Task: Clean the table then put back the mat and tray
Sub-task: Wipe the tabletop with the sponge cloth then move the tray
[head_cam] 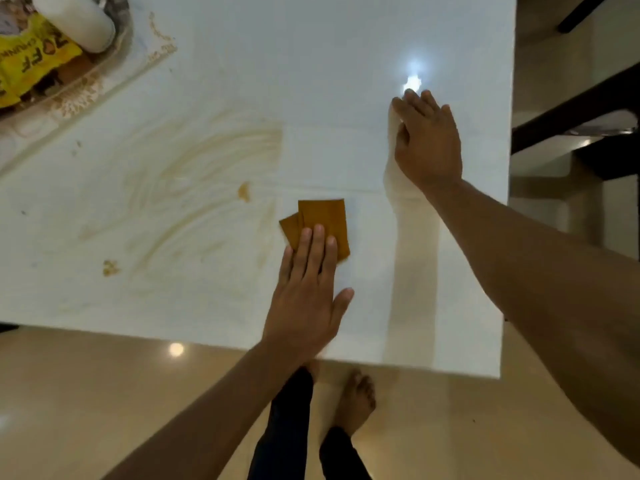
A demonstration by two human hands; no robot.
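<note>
A white glossy table (311,64) carries brownish smear marks (207,157) and small crumb spots across its left half. My left hand (308,292) lies flat with straight fingers pressing on a folded orange-brown cloth (325,216) near the table's front edge. My right hand (427,140) rests flat on the tabletop to the right, fingers straight, holding nothing. At the far left corner sits a tray (121,39) on a patterned mat (86,98), both cut off by the frame.
The tray holds a yellow snack packet (31,60) and a white cylindrical container (79,19). The table's right edge is close to my right hand, with dark furniture (588,112) beyond it. Beige floor and my bare feet (356,400) show below the front edge.
</note>
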